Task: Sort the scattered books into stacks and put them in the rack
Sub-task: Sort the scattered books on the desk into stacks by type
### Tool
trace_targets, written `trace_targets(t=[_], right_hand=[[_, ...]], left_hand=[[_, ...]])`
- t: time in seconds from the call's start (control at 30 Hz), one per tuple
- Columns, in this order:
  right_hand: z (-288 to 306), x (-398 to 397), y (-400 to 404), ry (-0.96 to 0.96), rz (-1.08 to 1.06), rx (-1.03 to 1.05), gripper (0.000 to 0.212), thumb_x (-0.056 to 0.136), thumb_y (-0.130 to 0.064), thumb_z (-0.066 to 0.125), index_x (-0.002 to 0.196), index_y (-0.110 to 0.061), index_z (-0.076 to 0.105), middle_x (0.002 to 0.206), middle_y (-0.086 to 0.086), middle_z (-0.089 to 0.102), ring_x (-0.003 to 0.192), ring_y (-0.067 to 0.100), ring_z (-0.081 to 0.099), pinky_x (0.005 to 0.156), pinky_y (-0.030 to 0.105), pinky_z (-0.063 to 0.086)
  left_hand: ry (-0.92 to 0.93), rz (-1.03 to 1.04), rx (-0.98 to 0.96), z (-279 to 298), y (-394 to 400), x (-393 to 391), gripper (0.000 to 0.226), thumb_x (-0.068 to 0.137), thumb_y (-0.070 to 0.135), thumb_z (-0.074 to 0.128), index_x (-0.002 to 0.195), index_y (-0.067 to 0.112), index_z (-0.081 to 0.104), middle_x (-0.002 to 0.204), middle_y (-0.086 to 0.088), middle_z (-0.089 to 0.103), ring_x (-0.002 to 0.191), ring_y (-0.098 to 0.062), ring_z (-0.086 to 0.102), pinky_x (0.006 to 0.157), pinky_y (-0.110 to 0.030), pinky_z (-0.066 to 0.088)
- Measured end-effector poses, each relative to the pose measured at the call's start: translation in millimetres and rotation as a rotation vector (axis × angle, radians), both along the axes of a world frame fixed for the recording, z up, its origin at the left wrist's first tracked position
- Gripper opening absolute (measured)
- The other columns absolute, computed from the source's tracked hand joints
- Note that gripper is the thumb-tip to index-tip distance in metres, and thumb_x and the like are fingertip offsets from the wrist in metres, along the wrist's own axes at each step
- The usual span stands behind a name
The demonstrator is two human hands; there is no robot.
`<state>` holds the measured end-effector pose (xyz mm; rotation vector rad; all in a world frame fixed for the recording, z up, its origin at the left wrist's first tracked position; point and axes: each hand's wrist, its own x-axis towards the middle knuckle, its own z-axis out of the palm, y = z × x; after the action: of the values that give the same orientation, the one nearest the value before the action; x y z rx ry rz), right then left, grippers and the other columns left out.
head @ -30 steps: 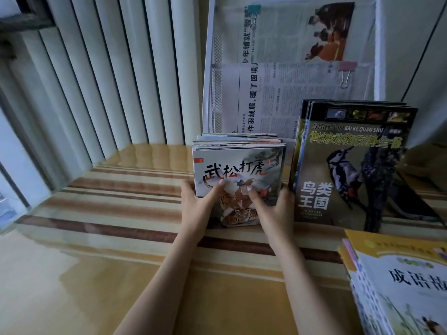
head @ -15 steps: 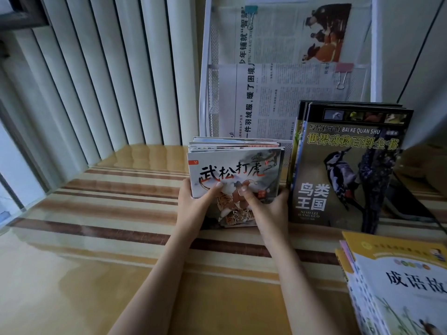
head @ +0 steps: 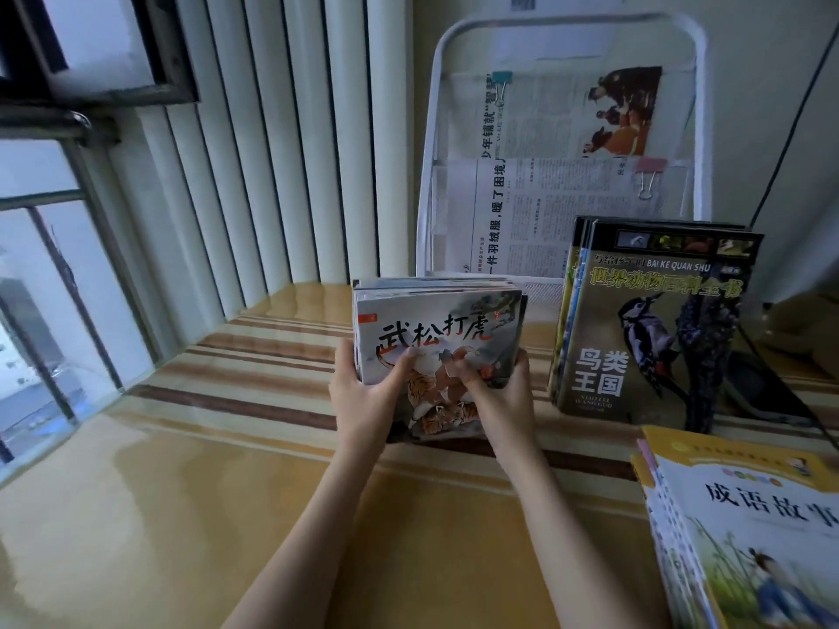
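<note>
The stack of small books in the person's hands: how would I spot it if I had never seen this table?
Find the white wire rack holding newspapers at the back of the striped table. In front of its left half stands the stack of small picture books, gripped by the left hand and right hand. Unlike the taller dark woodpecker books beside it, its pale front cover shows a tiger.

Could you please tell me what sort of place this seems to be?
Probably a reading corner in a home or classroom: a white rack holding clipped newspapers, children's books in stacks on a striped table, beside a window.
</note>
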<state>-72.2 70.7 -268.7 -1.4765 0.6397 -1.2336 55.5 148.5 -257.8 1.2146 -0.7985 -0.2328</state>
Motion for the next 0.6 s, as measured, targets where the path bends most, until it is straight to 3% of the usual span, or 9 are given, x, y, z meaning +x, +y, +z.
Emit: trace_targets(t=[0.13, 0.3, 0.37, 0.43, 0.53, 0.6], right_hand=[[3, -9, 49, -0.002, 0.039, -0.076, 0.092, 0.05, -0.074, 0.072, 0.126, -0.032, 0.041, 0.117, -0.018, 0.057, 0.106, -0.009, 0.055, 0.085, 0.012, 0.049], [4, -18, 104, -0.011, 0.058, -0.119, 0.065, 0.06, -0.048, 0.077, 0.113, -0.037, 0.043, 0.11, -0.018, 0.058, 0.097, -0.014, 0.056, 0.076, 0.008, 0.048], [-3, -20, 119, 0.018, 0.074, -0.09, 0.06, 0.063, -0.039, 0.078, 0.11, -0.038, 0.042, 0.107, -0.021, 0.057, 0.095, -0.016, 0.056, 0.074, 0.008, 0.049], [-6, -22, 125, 0.06, 0.121, -0.062, 0.064, 0.061, -0.043, 0.078, 0.113, -0.034, 0.043, 0.106, -0.022, 0.057, 0.09, -0.02, 0.055, 0.071, 0.005, 0.047], [3, -26, 123, 0.085, 0.171, -0.068, 0.081, 0.053, -0.069, 0.071, 0.115, -0.022, 0.049, 0.104, -0.014, 0.061, 0.089, -0.016, 0.058, 0.07, 0.002, 0.043], [19, -28, 119, 0.096, 0.194, -0.082, 0.072, 0.056, -0.068, 0.067, 0.11, -0.023, 0.051, 0.099, -0.01, 0.062, 0.089, -0.009, 0.06, 0.066, 0.0, 0.042]], left_hand=[[-0.059, 0.003, -0.067, 5, 56, -9, 0.049, 0.058, 0.048, 0.074, 0.101, 0.04, 0.051, 0.094, 0.009, 0.065, 0.085, -0.005, 0.067, 0.065, -0.022, 0.057], [-0.039, 0.007, -0.105, 2, 114, -19, 0.064, 0.057, 0.046, 0.071, 0.114, 0.025, 0.051, 0.099, 0.007, 0.064, 0.086, 0.0, 0.066, 0.065, -0.014, 0.053], [-0.043, 0.001, -0.053, -6, 131, -15, 0.072, 0.057, 0.048, 0.072, 0.119, 0.02, 0.05, 0.098, 0.008, 0.066, 0.089, -0.002, 0.067, 0.068, -0.017, 0.055], [-0.039, -0.045, 0.018, -12, 143, -10, 0.076, 0.054, 0.055, 0.077, 0.118, 0.025, 0.052, 0.1, 0.008, 0.069, 0.096, -0.01, 0.067, 0.072, -0.025, 0.057], [-0.053, -0.09, 0.068, -2, 152, -6, 0.09, 0.043, 0.075, 0.074, 0.118, 0.031, 0.05, 0.106, 0.008, 0.067, 0.098, -0.011, 0.065, 0.07, -0.021, 0.054], [-0.055, -0.071, 0.059, 19, 152, -6, 0.095, 0.04, 0.083, 0.067, 0.12, 0.035, 0.046, 0.115, 0.004, 0.06, 0.101, -0.012, 0.063, 0.072, -0.022, 0.054]])
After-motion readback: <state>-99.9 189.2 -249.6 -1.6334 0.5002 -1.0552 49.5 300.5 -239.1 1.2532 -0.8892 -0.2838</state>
